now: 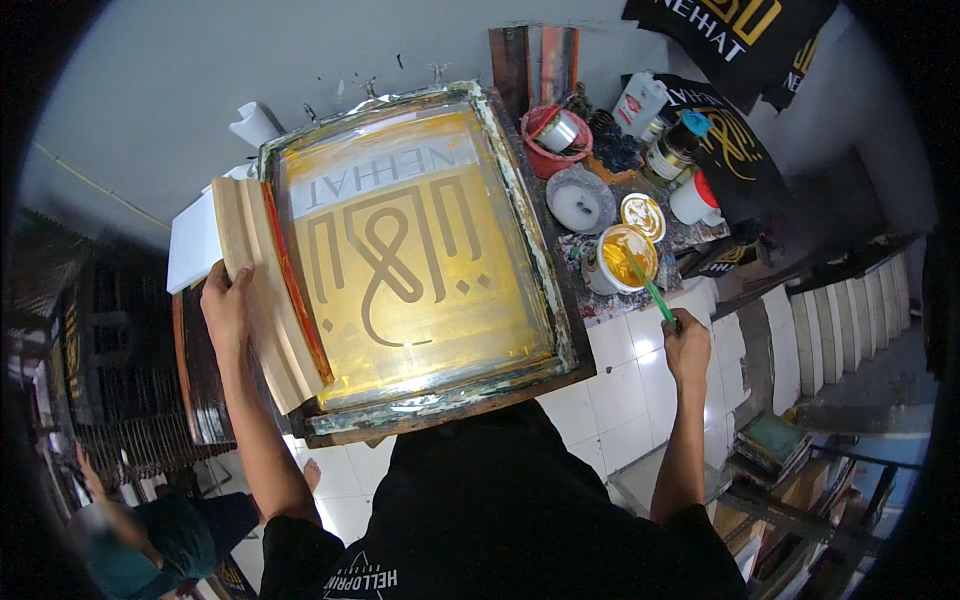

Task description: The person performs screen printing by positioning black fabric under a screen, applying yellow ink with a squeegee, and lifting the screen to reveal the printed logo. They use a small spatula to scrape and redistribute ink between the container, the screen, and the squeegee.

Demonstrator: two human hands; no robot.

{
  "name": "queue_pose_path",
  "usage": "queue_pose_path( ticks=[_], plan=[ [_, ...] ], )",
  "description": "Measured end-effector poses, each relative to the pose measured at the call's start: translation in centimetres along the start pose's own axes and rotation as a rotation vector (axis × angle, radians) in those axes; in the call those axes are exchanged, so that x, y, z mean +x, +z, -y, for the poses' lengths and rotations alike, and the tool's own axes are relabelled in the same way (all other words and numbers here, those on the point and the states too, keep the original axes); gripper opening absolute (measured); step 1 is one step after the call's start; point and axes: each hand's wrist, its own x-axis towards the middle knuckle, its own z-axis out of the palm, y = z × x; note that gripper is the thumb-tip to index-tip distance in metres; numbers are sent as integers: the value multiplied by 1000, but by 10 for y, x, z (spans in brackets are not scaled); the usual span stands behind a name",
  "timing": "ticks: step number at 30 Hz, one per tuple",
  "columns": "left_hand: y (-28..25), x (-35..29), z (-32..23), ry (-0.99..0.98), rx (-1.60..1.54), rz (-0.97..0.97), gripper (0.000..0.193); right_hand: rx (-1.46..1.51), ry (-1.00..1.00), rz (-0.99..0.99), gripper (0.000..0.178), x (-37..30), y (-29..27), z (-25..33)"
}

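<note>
A screen-printing frame (527, 235) stands before me, its mesh coated with yellow ink around a calligraphic design and silver-grey lettering. My left hand (228, 298) is closed around a long wooden squeegee (262, 290) with a reddish-orange blade edge, at the screen's left side. Off to the right, my right hand (688, 345) grips a green spatula (657, 299). Its far end dips into yellow ink (618, 248) inside a white tub (602, 275). Beside the tub lies an ink-smeared lid (643, 216).
The right-hand ledge carries a pale bowl (580, 203), a red bucket (540, 155), a dark jar (668, 158) and a red-lidded container (694, 198). Printed black shirts (735, 45) hang beyond. Another person (180, 530) is at the lower left. A rack (775, 450) stands lower right.
</note>
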Motion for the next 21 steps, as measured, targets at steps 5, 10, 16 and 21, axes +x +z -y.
queue_pose_path(
  ticks=[5,10,16,21],
  plan=[
    [6,10,13,52,-18,66,45,163,97,9,20,-14,-10,17],
    [12,17,17,69,83,105,47,601,129,133,19,-39,-21,69],
    [4,19,7,35,344,137,49,931,99,346,23,-78,12,143],
    [-8,24,15,102,414,200,52,726,100,361,31,-93,40,182]
  ],
)
